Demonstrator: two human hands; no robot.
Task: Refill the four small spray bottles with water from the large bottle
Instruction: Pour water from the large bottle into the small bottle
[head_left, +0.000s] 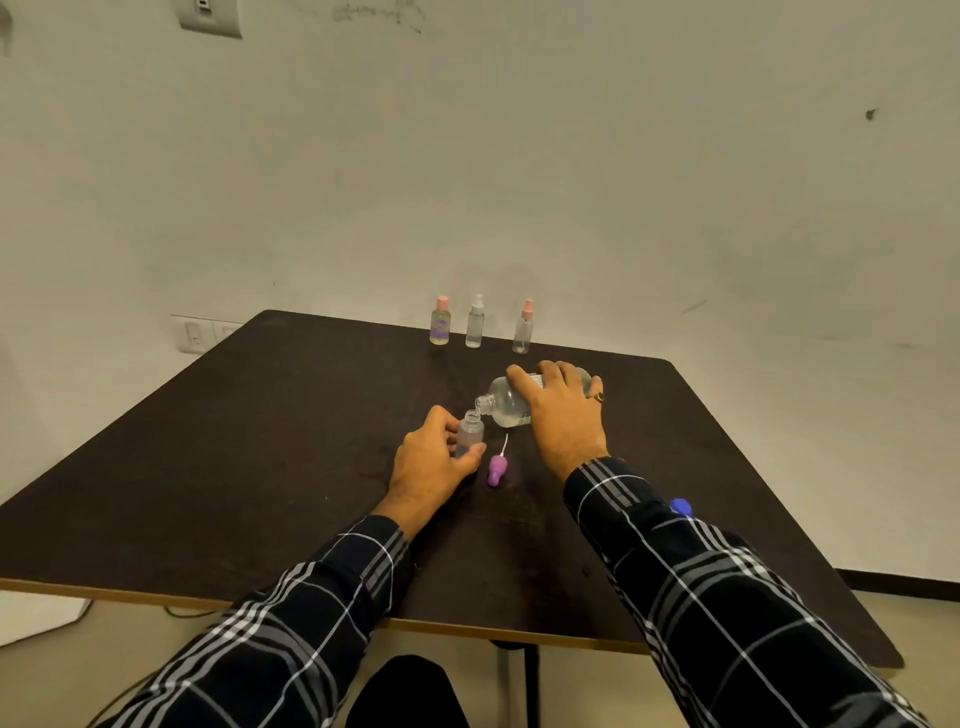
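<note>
my right hand (558, 410) is clamped over the large bottle (511, 402), just right of the frame's centre. i hold it tipped almost onto its side, neck pointing left and slightly down, cap off. its open mouth sits right above and beside the mouth of the small open bottle (470, 434), nearly touching it; i cannot tell whether water is running between them. there is a ring (599, 397) on one finger of that hand.

my left hand (428, 462) is wrapped around the small open bottle, thumb in front and fingers behind, holding it upright on the table (260, 441) at the centre of the frame. the bottle is clear and its top is bare.

just to the right of that bottle, between my two hands, the purple spray top (496, 469) lies on its side on the dark tabletop, its thin white tube pointing up toward the large bottle.

further up the frame, near the table's far edge and against the pale wall (519, 156), three more small bottles stand upright in a row: the pink-capped bottle with yellowish liquid (440, 326) on the left, the white-topped spray bottle (475, 327) in the middle, and the pink-topped spray bottle (523, 331) on the right. all three have their tops on.

a small blue cap (680, 506) shows at the edge of my right sleeve (727, 597), lower right of the frame. both sleeves are dark plaid.
</note>
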